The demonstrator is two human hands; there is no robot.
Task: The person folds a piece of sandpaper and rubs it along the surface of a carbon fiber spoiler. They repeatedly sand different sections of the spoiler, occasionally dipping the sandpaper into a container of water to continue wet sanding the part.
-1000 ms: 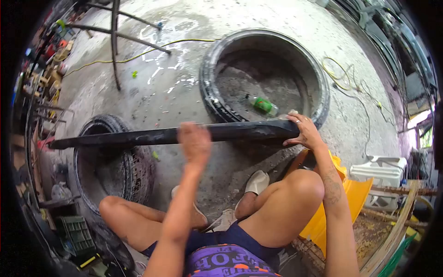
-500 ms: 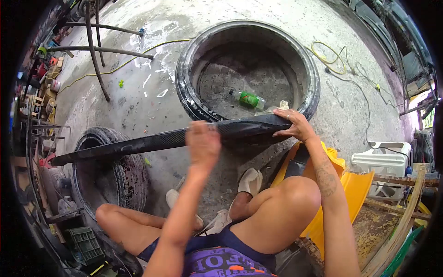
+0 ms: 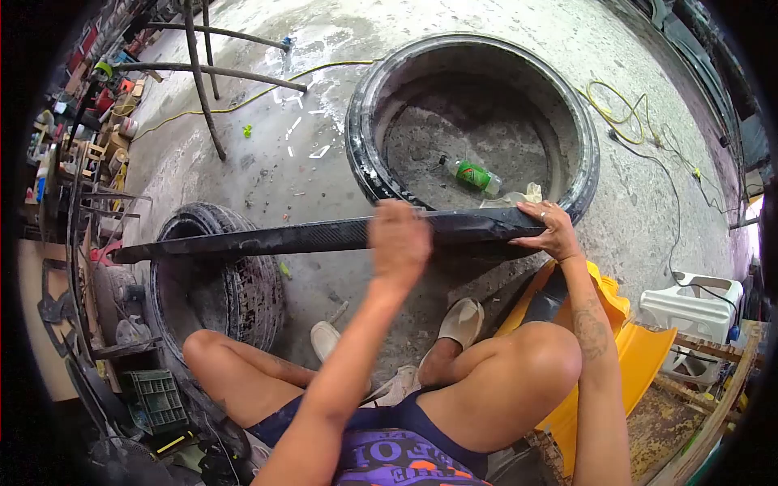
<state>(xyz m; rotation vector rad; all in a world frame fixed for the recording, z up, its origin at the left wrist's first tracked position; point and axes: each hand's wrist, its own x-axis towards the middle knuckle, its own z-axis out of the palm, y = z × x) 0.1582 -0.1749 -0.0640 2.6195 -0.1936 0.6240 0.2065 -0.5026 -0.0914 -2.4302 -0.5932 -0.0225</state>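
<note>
A long, narrow black panel with a carbon-fibre-like weave (image 3: 324,236) lies across in front of my knees. Its left part rests over the small tire and its right part over the near rim of the large tire. My left hand (image 3: 399,240), blurred by motion, is closed against the panel's middle. A thin pale edge shows by its fingertips, but what it is cannot be made out. My right hand (image 3: 554,230) grips the panel's right end, thumb below and fingers on top.
Inside the large tire (image 3: 366,154) lies a green-labelled bottle (image 3: 476,175). The small tire (image 3: 253,300) stands left of my legs. Yellow panels (image 3: 640,356) and a white plastic stool (image 3: 689,312) are at right. A yellow hose (image 3: 243,104) crosses the floor behind; metal legs (image 3: 203,89) stand upper left.
The view has shifted, so everything sits farther right in the picture. My left hand stays at the panel's middle, still blurred. My right hand keeps hold of the panel's end.
</note>
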